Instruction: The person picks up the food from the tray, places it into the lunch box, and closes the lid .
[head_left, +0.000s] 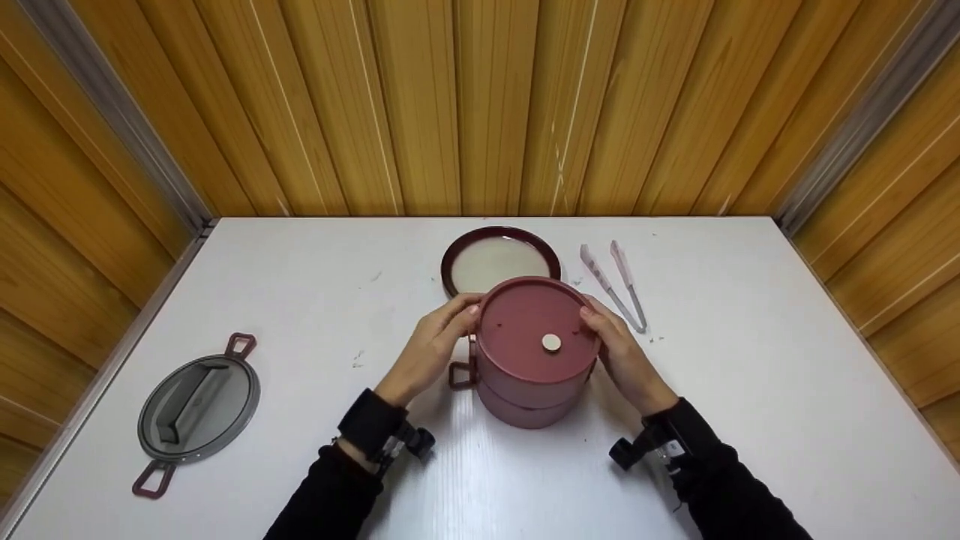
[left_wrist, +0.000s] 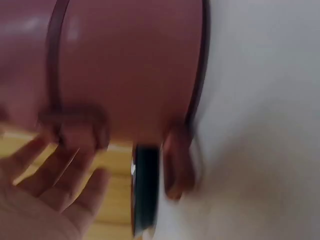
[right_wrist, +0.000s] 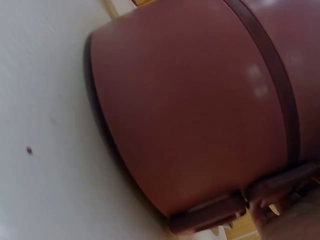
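A dusty-red two-tier pot [head_left: 534, 330] stands in front of me, its round top marked by a small pale disc [head_left: 551, 343]. On its left side, my left hand [head_left: 429, 345] holds the upper tier, thumb at the rim. My right hand [head_left: 626, 352] grips the opposite side, thumb over the top edge. Dark red loop handles [head_left: 462, 374] stick out from the tiers. In the left wrist view, the left fingers [left_wrist: 75, 185] are at the upper handle [left_wrist: 75, 127]. The right wrist view has the right fingers [right_wrist: 260, 215] beside a handle [right_wrist: 282, 187].
Behind the pot lies a cream plate [head_left: 450, 259] with a dark red rim, partly hidden. Tongs [head_left: 626, 289] with pale pink handles rest at the back right. A grey see-through lid [head_left: 199, 405] with red side loops lies on the left of the white table [head_left: 315, 300].
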